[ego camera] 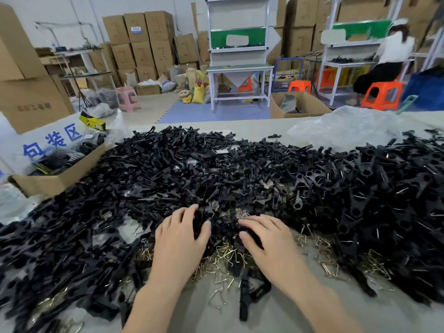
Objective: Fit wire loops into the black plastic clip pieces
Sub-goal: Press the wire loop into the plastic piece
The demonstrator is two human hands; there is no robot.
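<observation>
Sorting at the clip heap (216, 169) near edge: left hand (177, 239) is pinching a black clip piece (201, 223), right hand (269, 239) is curling over others, grip unclear. Wire loops (228, 255) are lying just beneath; worth isolating one loop before seating.

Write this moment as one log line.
phase: picking | left hand: on black clip pieces | right hand: beside it, grip unclear | wire loops: loose on table

Black clip pieces (216, 169) heaped at centre, wire loops (225, 255) at 6 o'clock, left hand (180, 239) and right hand (266, 241) palm-down on them
</observation>
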